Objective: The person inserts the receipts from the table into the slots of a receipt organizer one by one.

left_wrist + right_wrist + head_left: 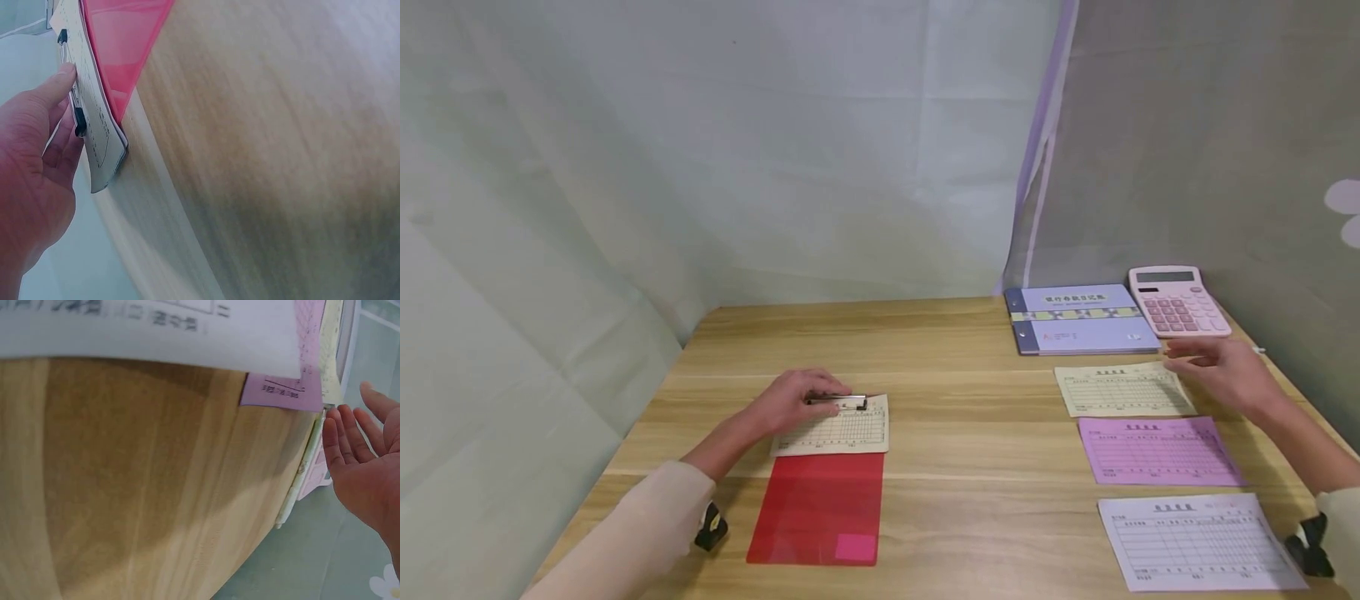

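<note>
On the left lies a red translucent clipboard (pixel 816 508) with a pale yellow form (pixel 850 433) over its upper part. My left hand (pixel 793 400) pinches the silver metal clip (pixel 842 397) at its top edge; in the left wrist view the thumb presses on the clip, and black caps show at its ends. My right hand (pixel 1228 371) is over the upper right corner of another pale yellow form (pixel 1120 390), its fingers fairly straight. Whether the fingertips touch the paper cannot be told. Below that form lie a pink form (pixel 1157 450) and a white form (pixel 1202 542).
A blue-purple account book (pixel 1078 321) lies at the back right, next to a pink calculator (pixel 1178 304). A thin white-ended item (pixel 1258 350) shows beyond my right hand. Pale fabric (pixel 850 167) hangs behind the wooden table (pixel 985 467).
</note>
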### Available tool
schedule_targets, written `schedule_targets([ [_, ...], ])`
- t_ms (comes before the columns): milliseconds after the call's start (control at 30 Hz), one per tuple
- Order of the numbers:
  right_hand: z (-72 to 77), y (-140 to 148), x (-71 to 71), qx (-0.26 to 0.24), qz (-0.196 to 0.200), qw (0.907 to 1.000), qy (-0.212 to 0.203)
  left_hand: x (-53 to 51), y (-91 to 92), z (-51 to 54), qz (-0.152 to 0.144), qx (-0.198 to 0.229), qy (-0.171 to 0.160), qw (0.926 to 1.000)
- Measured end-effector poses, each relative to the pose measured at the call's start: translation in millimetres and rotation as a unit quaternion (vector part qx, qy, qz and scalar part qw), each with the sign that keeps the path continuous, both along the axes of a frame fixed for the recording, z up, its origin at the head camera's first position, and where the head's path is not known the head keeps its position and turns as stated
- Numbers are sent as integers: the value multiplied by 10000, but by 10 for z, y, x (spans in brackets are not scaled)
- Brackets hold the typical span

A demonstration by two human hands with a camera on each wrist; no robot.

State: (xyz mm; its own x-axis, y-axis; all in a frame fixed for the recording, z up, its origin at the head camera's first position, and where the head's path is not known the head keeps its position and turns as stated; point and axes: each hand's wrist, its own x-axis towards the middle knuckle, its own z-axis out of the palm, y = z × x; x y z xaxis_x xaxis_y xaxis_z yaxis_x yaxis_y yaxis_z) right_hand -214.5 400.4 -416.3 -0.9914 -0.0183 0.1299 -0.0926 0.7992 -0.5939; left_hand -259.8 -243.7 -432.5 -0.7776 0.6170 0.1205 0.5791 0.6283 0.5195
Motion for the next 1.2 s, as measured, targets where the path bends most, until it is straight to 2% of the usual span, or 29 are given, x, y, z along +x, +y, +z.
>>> schedule_targets([
  [467, -76, 7, 38, 7, -389, 9983, -423, -14, -7, -24, -13, 52, 32, 10000],
  [833, -110, -40, 24, 21, -610, 9979, -228, -19, -13, -34, -18, -23, 99, 9999],
  [967, -60, -28, 8, -47, -509, 9986, -143, -21, -13, -34, -27, -5, 103, 9999],
  [1200, 117, -32, -19, -67, -520, 9986, -110, -12, -15, -24, -7, -49, 105, 9999],
])
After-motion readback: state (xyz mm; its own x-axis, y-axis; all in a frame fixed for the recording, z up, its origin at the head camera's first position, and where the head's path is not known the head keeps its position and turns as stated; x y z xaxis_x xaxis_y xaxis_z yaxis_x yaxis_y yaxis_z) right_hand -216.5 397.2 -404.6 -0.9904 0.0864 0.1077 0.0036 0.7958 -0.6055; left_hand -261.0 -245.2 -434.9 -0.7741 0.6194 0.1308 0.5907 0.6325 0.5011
